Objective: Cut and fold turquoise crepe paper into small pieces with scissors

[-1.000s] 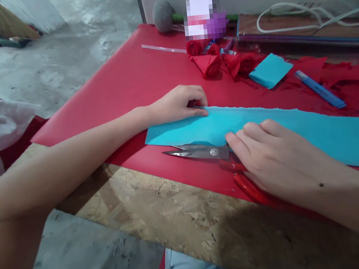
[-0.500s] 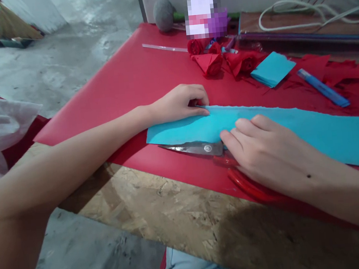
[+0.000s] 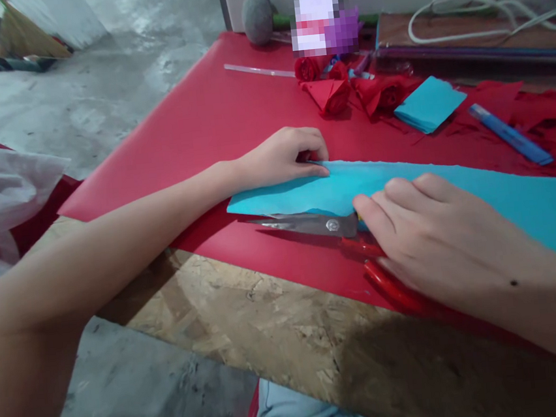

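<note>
- Blue paper strip [image 3: 523, 201]: lies on the red-covered table [image 3: 187, 138], running from the left grip [image 3: 280, 156] out past the right edge of view. Layer count: can't tell.
- Handling guess: very light, floppy, not slippery, creases and tears easily. Best held by a flat pinch near an edge, low tension.
- Left grip: thumb and fingers pinched on the strip's far edge, near its left end; the corner sticks out below the wrist.
- Right grip [image 3: 428, 240]: closed around the red handles of the scissors [image 3: 329, 225], knuckles over the strip. Finger placement in the loops is hidden.
- Scissors: blades point left along the strip's near edge, partly covered by it. Likely stiff, heavier than the paper; handles are the place to hold.
</note>
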`<act>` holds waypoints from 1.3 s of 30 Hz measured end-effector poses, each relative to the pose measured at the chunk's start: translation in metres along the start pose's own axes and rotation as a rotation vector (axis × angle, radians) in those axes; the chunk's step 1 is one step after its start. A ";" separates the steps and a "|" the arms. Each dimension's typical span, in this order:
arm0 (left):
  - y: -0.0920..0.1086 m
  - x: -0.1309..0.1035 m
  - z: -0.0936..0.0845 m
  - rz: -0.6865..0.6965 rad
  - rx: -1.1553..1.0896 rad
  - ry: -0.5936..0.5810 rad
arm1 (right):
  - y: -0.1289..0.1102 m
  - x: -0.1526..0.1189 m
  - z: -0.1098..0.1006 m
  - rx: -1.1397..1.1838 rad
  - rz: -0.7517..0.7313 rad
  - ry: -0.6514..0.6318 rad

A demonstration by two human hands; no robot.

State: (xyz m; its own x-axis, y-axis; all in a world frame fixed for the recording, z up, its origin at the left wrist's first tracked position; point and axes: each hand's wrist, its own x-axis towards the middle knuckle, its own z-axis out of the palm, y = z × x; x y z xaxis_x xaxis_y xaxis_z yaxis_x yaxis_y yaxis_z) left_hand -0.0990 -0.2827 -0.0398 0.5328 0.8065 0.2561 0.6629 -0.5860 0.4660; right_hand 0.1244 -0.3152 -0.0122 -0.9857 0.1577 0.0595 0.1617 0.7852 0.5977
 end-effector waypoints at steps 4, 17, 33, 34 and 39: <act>-0.002 0.000 0.001 0.029 0.004 0.006 | -0.003 0.002 0.002 0.008 0.006 -0.041; -0.003 0.000 0.001 0.032 0.022 0.003 | -0.012 0.016 0.003 0.024 0.008 -0.002; -0.004 0.000 0.002 0.051 0.022 0.011 | -0.001 0.017 0.003 0.068 -0.062 0.071; -0.004 0.000 0.002 0.050 0.023 0.012 | -0.001 0.017 0.004 0.071 -0.059 0.063; -0.004 0.000 0.002 0.046 0.026 0.013 | -0.004 0.016 0.005 0.065 -0.043 0.063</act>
State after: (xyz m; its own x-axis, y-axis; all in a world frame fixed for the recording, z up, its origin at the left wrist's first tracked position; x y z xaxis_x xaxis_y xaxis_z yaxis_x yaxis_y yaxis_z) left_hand -0.1004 -0.2804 -0.0432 0.5557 0.7799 0.2881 0.6514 -0.6238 0.4319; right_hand 0.1078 -0.3126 -0.0175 -0.9925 0.0863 0.0860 0.1195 0.8280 0.5479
